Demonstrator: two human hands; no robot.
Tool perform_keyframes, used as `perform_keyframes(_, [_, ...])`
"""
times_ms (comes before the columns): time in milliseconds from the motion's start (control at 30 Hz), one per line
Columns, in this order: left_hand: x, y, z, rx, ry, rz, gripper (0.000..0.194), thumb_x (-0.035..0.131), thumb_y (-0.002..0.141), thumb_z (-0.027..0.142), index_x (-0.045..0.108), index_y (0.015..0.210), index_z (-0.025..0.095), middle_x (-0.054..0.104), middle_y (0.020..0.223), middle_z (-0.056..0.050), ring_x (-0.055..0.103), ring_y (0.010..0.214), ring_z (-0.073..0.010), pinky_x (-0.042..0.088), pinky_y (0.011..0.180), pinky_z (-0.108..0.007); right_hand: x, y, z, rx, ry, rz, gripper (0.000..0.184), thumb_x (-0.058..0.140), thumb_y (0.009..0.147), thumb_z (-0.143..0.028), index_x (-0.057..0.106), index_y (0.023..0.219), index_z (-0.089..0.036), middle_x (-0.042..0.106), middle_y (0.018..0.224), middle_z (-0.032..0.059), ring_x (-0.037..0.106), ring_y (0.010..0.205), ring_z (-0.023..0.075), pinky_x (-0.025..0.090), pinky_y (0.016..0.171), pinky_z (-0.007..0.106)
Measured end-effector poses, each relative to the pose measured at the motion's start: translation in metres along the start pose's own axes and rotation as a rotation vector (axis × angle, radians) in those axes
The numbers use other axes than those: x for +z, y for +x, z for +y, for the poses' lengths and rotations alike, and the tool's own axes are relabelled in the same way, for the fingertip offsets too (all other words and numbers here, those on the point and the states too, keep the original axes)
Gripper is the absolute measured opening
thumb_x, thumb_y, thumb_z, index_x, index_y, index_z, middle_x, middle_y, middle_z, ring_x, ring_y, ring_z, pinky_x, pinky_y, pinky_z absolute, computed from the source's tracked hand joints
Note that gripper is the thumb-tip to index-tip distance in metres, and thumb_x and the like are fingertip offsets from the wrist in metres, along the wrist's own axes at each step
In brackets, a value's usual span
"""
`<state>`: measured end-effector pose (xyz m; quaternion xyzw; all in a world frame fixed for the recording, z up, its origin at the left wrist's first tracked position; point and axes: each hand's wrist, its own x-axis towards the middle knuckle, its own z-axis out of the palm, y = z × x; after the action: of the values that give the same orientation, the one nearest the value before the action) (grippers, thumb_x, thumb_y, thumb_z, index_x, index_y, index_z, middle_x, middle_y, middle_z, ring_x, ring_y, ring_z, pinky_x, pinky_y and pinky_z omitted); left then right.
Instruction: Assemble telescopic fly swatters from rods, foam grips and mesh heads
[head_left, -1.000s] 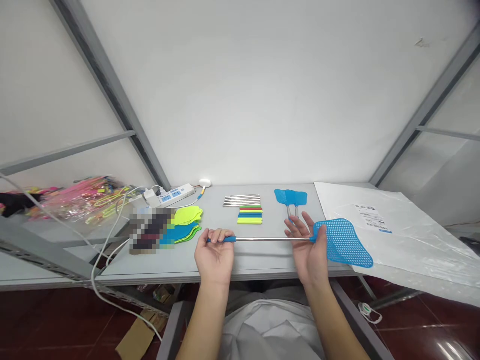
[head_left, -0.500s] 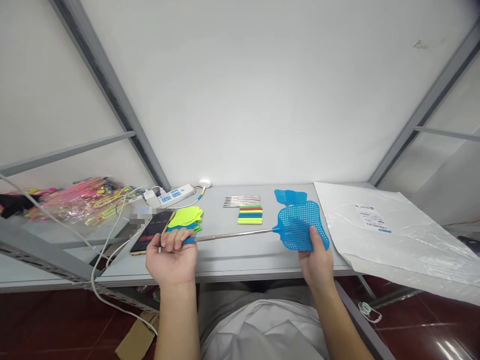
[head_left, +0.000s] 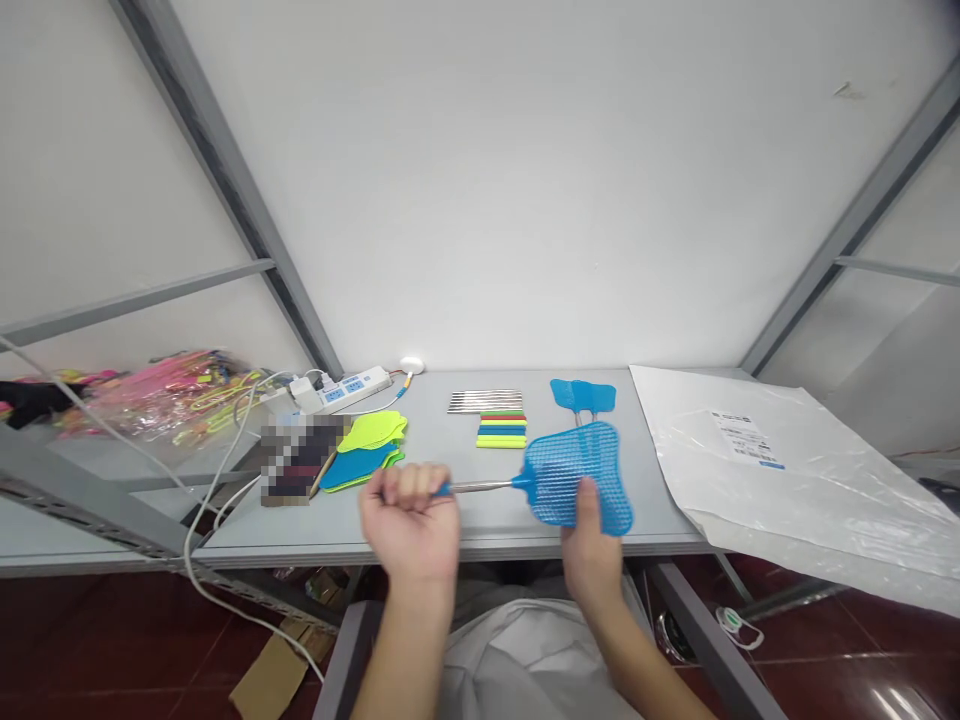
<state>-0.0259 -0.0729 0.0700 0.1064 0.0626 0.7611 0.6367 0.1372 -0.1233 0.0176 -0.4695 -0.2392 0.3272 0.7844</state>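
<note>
A blue fly swatter point(head_left: 555, 475) with a short metal rod lies level between my two hands, over the front of the grey shelf. My left hand point(head_left: 411, 515) is closed round its blue grip, most of which the fingers hide. With the thumb on top, my right hand point(head_left: 592, 545) pinches the lower part of the perforated head. Behind it two more blue fly swatters point(head_left: 583, 395) lie overlapping. Metal rods point(head_left: 485, 402) are lined up at the back middle, with coloured grip tubes point(head_left: 502, 430) just in front. Yellow and blue swatter heads point(head_left: 367, 452) are stacked on the left.
A white plastic mailer point(head_left: 750, 480) covers the shelf's right side and overhangs its front edge. At the left are a phone point(head_left: 304, 462), partly blurred, a power strip point(head_left: 349, 390) and a trailing white cable point(head_left: 196, 575). Bagged colourful items point(head_left: 180, 395) lie beyond the metal upright.
The swatter's rod is now much shorter, pushed together. My left hand has moved right, uncovering the blue heads, and my right hand has come left and nearer with the swatter's head.
</note>
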Motion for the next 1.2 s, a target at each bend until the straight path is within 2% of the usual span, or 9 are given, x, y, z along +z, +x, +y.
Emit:
perform_keyframes(100, [0.009,-0.012,-0.015,-0.018,0.016,0.041,0.038,0.049,0.086,0.02,0.023,0.059,0.02,0.018,0.048,0.009,0.023,0.042,-0.0078,0.035,0.051,-0.022,0.005,-0.009,0.001,0.101,0.032,-0.071,0.044,0.053,0.088,-0.055,0.066,0.1,-0.015,0.074,0.094,0.0102,0.072,0.081,0.0241,0.058,0.07,0.035])
perform_keyframes(233, [0.011,-0.015,-0.023,0.003,0.15,0.025,0.035,0.051,0.087,0.025,0.03,0.061,0.019,0.029,0.052,0.008,0.038,0.051,-0.0086,0.044,0.065,-0.025,0.004,0.007,-0.009,0.157,0.15,-0.234,0.04,0.057,0.087,-0.052,0.062,0.104,-0.016,0.074,0.086,0.0073,0.072,0.067,0.0221,0.057,0.061,0.034])
perform_keyframes(367, [-0.004,-0.004,-0.028,0.019,0.727,-0.1,0.033,0.049,0.091,0.041,0.043,0.067,0.02,0.051,0.071,0.002,0.052,0.072,-0.0126,0.045,0.073,-0.027,-0.007,0.033,-0.013,0.164,0.198,-0.129,0.036,0.069,0.08,-0.043,0.062,0.103,-0.017,0.072,0.081,0.0028,0.07,0.06,0.0201,0.054,0.054,0.03])
perform_keyframes(467, [-0.019,0.006,-0.029,-0.034,1.027,-0.214,0.023,0.058,0.088,0.041,0.057,0.082,0.019,0.061,0.082,0.0,0.05,0.065,-0.0115,0.041,0.065,-0.025,-0.016,0.047,-0.017,0.101,0.211,-0.032,0.032,0.073,0.077,-0.038,0.064,0.1,-0.018,0.071,0.083,0.0004,0.068,0.06,0.0163,0.054,0.056,0.029])
perform_keyframes(600, [-0.028,0.007,-0.03,-0.165,1.237,-0.368,0.016,0.073,0.077,0.03,0.067,0.087,0.018,0.06,0.067,0.003,0.05,0.064,-0.0129,0.036,0.063,-0.024,-0.026,0.057,-0.024,-0.048,0.143,0.014,0.032,0.072,0.078,-0.035,0.065,0.106,-0.021,0.069,0.094,0.0001,0.065,0.071,0.0146,0.056,0.064,0.031])
perform_keyframes(767, [-0.029,-0.014,-0.055,-0.401,1.525,-0.681,0.023,0.051,0.093,0.04,0.064,0.088,0.02,0.058,0.076,0.002,0.05,0.073,-0.014,0.036,0.068,-0.024,-0.037,0.07,-0.018,-0.08,0.02,0.104,0.035,0.069,0.081,-0.04,0.063,0.109,-0.021,0.067,0.1,0.0031,0.064,0.087,0.0167,0.054,0.075,0.03])
perform_keyframes(933, [-0.025,-0.033,-0.108,-0.839,1.2,-0.673,0.037,0.034,0.099,0.046,0.046,0.122,0.021,0.041,0.071,0.005,0.033,0.052,-0.0093,0.033,0.051,-0.022,-0.046,0.075,-0.008,0.07,-0.342,-0.211,0.037,0.067,0.08,-0.048,0.063,0.099,-0.017,0.068,0.087,0.0055,0.064,0.079,0.0192,0.052,0.071,0.03])
perform_keyframes(1033, [-0.01,-0.028,-0.129,-0.798,1.292,-0.734,0.039,0.031,0.1,0.042,0.046,0.129,0.021,0.052,0.076,0.002,0.046,0.061,-0.0118,0.041,0.059,-0.024,-0.055,0.08,-0.008,0.112,-0.575,-0.235,0.039,0.056,0.085,-0.056,0.06,0.081,-0.018,0.062,0.068,0.0017,0.059,0.067,0.0179,0.046,0.06,0.027])
perform_keyframes(1200, [0.012,0.008,-0.132,-0.534,1.605,-1.223,0.025,0.05,0.094,0.03,0.061,0.116,0.025,0.063,0.11,-0.004,0.054,0.105,-0.0207,0.042,0.095,-0.034,-0.073,0.112,-0.017,0.122,-0.9,-0.186,0.05,0.034,0.093,-0.06,0.056,0.07,-0.021,0.058,0.061,0.0018,0.056,0.064,0.0193,0.042,0.064,0.029])
